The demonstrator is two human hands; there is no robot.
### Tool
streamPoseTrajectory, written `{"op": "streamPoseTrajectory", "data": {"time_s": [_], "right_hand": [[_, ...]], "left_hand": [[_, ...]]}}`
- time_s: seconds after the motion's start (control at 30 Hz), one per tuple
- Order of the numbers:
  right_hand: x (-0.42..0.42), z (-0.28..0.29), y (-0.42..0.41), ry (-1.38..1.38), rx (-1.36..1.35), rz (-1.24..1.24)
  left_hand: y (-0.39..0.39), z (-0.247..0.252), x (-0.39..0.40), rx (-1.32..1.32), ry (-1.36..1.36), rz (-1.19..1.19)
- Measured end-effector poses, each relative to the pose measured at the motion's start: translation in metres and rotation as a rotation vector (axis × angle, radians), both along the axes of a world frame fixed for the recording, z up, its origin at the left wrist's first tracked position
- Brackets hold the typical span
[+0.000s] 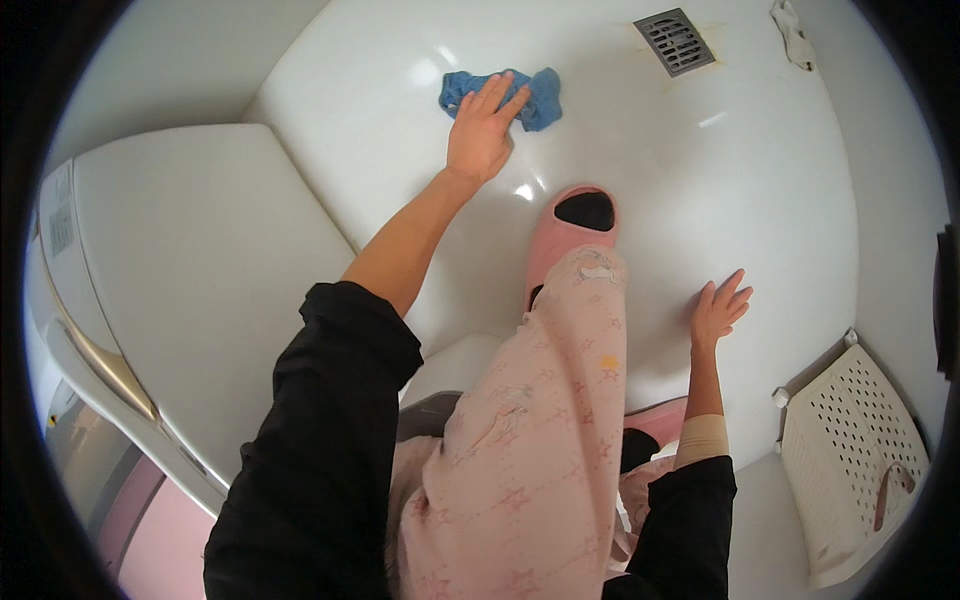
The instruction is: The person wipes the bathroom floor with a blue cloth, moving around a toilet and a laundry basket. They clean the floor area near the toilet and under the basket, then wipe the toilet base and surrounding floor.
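Observation:
My left hand [481,135] lies flat over a crumpled blue cloth [546,101], pressing it against the glossy white floor [757,180]. Parts of the cloth stick out on both sides of the hand. Lower on the right, my right hand [721,306] has its fingers spread and holds nothing. It is at the floor surface; whether the whole palm touches cannot be made out. Between the hands a pink slipper [574,240] with a dark sock in it stands on the floor, below a pink patterned trouser leg [555,390].
A metal drain grate [674,43] is set in the floor, with yellowish stains around it. A pale crumpled cloth [793,36] lies by the right wall. At left stands a white appliance [202,217]. A perforated cream plastic piece [855,427] leans at lower right. My other slipper [664,420] is behind.

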State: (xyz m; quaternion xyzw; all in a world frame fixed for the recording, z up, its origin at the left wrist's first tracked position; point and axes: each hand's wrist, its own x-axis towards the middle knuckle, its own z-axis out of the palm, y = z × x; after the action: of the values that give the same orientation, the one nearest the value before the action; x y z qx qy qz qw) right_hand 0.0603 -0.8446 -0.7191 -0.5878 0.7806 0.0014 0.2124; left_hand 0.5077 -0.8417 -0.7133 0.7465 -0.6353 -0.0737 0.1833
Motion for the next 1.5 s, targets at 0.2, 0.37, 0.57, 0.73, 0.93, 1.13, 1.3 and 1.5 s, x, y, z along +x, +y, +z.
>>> {"op": "streamPoseTrajectory", "data": {"time_s": [0.2, 0.37, 0.57, 0.73, 0.93, 1.13, 1.3, 1.5], "right_hand": [[0.008, -0.005, 0.007, 0.038, -0.041, -0.034], [0.009, -0.011, 0.004, 0.040, -0.084, -0.032], [0.012, -0.010, 0.006, 0.030, -0.057, -0.045], [0.014, -0.007, 0.006, 0.007, -0.057, -0.037], [0.012, 0.001, 0.004, -0.009, -0.077, -0.049], [0.026, 0.002, 0.006, -0.054, -0.031, -0.060], [0.026, 0.006, 0.003, -0.059, -0.039, -0.102], [0.018, 0.001, 0.002, -0.048, -0.040, -0.093]], "left_hand": [[0.076, 0.033, -0.028, 0.173, 0.105, -0.154], [0.082, 0.029, -0.043, 0.235, 0.140, -0.116], [0.031, 0.023, -0.038, 0.096, 0.099, -0.108], [0.019, 0.017, -0.033, 0.070, 0.074, -0.109], [-0.077, -0.013, -0.031, -0.101, -0.002, 0.019], [-0.185, -0.041, 0.025, -0.203, -0.317, -0.012], [-0.173, -0.032, -0.055, 0.022, -0.005, -0.234], [-0.113, -0.006, -0.165, 0.030, 0.124, -0.595]]}}
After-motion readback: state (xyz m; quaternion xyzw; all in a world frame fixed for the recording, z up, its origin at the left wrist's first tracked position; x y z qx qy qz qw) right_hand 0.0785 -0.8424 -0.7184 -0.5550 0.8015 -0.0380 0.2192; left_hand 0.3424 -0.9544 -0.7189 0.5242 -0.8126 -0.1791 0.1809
